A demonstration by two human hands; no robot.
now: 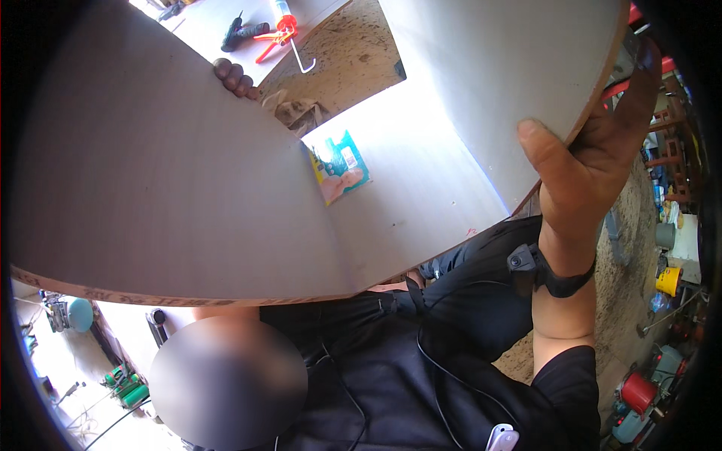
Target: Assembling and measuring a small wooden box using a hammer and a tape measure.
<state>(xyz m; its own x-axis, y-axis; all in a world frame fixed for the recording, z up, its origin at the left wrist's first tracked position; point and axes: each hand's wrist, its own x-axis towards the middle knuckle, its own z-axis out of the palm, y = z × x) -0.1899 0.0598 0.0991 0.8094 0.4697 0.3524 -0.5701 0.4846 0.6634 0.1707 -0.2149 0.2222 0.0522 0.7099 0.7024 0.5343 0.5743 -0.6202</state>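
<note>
Pale boards joined into an open box tilt across the view before me, a side panel standing at left and right. On the board between them lies or sticks a colourful printed card. My right hand grips the right panel's edge, thumb on the inner face and fingers round the outside. Fingertips of my left hand curl over the far edge of the left panel; the rest of that hand is hidden behind the board. A black strap with a small camera circles my right wrist.
Beyond the box, a white worktop carries a cordless drill and a red caulking gun. Rough speckled floor shows past it. On the right stand a yellow bucket and a red-and-grey machine; green equipment is lower left.
</note>
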